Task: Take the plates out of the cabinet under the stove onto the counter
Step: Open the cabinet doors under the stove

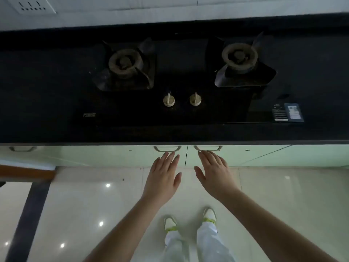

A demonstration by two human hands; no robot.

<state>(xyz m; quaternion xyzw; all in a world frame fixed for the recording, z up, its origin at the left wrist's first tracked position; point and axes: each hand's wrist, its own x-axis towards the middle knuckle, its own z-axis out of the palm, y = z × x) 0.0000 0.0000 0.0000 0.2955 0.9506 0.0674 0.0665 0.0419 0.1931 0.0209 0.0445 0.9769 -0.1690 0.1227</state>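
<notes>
We stand in a home kitchen: a two-burner gas stove (pixel 187 76) in a black counter (pixel 37 91), pale green cabinet doors (pixel 113 156) below.

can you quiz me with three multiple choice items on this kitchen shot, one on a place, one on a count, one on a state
1. Where are the two cabinet handles?
A. just under the counter edge, either side of the door gap
B. down by the floor
C. on the wall by the socket

2. How many knobs does the stove have?
A. one
B. two
C. four

3. What state are the cabinet doors in?
A. both wide open
B. one open
C. both closed

Answers:
1 A: the left handle and right handle sit just below the counter.
2 B: two knobs show on the stove.
3 C: the doors lie flush; the left hand and right hand reach with straight fingers, gripping nothing.
</notes>
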